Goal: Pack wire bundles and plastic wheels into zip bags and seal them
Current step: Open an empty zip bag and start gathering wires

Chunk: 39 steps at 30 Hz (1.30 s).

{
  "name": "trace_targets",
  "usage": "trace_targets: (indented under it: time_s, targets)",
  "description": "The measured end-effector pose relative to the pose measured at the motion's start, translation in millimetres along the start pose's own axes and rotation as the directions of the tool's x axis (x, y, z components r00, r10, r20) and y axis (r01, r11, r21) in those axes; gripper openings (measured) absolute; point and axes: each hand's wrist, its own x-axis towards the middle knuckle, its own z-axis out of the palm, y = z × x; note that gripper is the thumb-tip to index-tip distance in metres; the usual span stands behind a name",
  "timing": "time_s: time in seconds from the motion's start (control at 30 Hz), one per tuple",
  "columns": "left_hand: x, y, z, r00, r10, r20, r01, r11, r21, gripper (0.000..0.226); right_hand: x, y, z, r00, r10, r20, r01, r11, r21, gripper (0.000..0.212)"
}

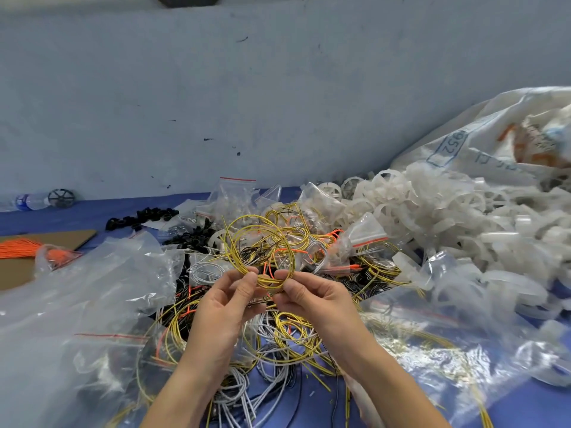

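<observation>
Both hands hold one coil of yellow wire [258, 242] upright over the table's middle. My left hand [228, 307] pinches the coil's lower left between thumb and fingers. My right hand [309, 299] pinches its lower right. An orange wire hangs inside the loop. Under the hands lies a tangle of yellow, white, black and orange wires [287, 335]. White plastic wheels [432, 217] are heaped at the right. Clear zip bags with red strips [108, 291] lie at the left, and a further zip bag [367, 233] sits beyond the coil.
A large white sack [482, 143] leans at the far right. Black parts [145, 217] and an orange wire bundle [21, 250] on cardboard [68, 237] lie at the left. A water bottle [29, 200] lies by the blue-grey wall. A blue cloth [525, 400] covers the table.
</observation>
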Motion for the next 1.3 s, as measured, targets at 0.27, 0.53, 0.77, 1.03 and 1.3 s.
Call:
trace_targets:
  time_s: [0.27,0.53,0.77,1.03,1.3]
  targets:
    - [-30.3,19.9,4.5,0.997,-0.018,0.077,-0.002,0.966,0.258,0.023,-28.8,-41.0,-16.5,0.995,0.092,-0.043,-0.084,0.515,-0.853,0.050]
    - [-63.8,35.3,19.5,0.976,-0.197,0.088,0.161,0.935,0.315,0.018,-94.7,-41.5,-17.5,0.963,0.233,-0.137,-0.082,-0.230,-0.970,0.050]
    - [-89.4,44.3,30.9,0.942,-0.305,0.137,0.221,0.875,0.430,0.015,-102.4,-37.4,-35.6,0.953,0.211,-0.219,-0.236,0.057,-0.970,0.022]
    - [-113.2,39.8,42.2,0.917,-0.372,0.144,0.282,0.859,0.427,0.018,-107.0,-33.2,-57.7,0.942,0.184,-0.282,-0.337,0.520,-0.785,0.023]
    - [-104.0,29.5,53.2,0.916,-0.384,0.118,0.233,0.748,0.621,0.018,-106.6,-42.2,-31.1,0.959,-0.191,-0.211,-0.149,0.295,-0.944,0.014]
